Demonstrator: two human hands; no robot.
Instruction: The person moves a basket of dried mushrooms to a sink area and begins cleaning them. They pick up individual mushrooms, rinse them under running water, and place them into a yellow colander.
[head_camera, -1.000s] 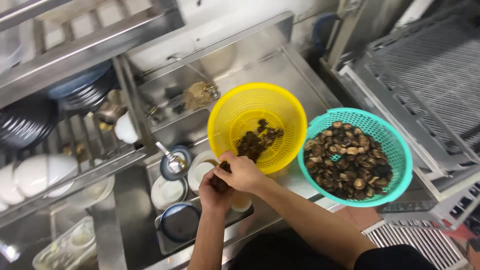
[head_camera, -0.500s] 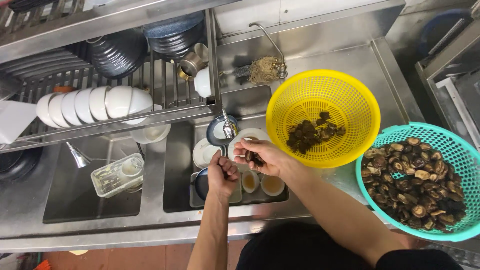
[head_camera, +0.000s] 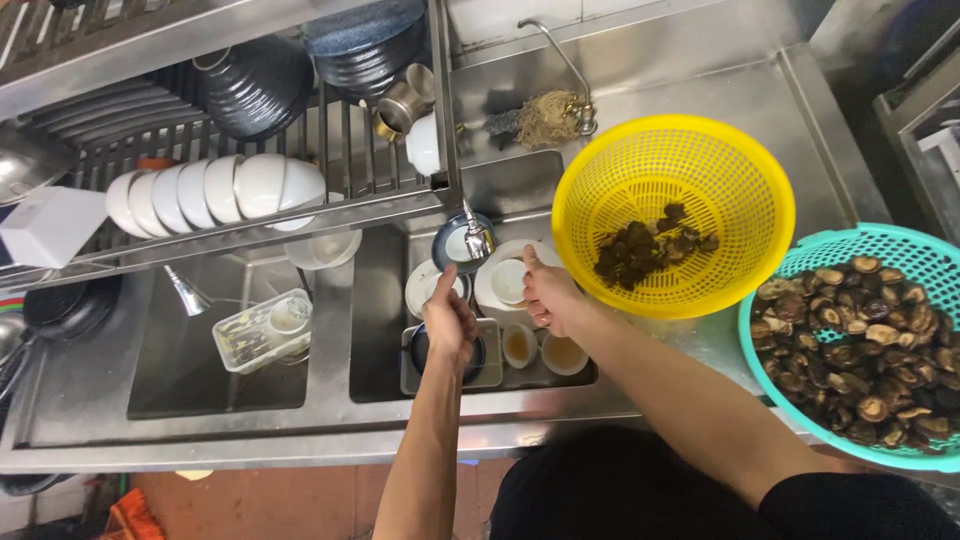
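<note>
Both hands hang over the right-hand sink (head_camera: 380, 330), which is crowded with small bowls and cups. The left hand (head_camera: 450, 322) is loosely curled, thumb raised toward the tap (head_camera: 478, 240); whether its fingers pinch anything cannot be told from above. The right hand (head_camera: 548, 293) is closed with its fingers bent inward, and it may be holding a small dark piece, though that is too hidden to be sure. The yellow basket (head_camera: 700, 170) stands on the steel worktop (head_camera: 800, 110) just to the right of the right hand and slightly farther from the person, with a small heap of dark mushrooms (head_camera: 645, 250) on its floor; the right hand is clearly the nearer one. Farther right, the teal basket (head_camera: 790, 275) is well filled with mushroom caps (head_camera: 870, 340) and lies beside the right forearm. Both forearms reach straight forward from the body, wrists bent down, the hands close together but apart.
</note>
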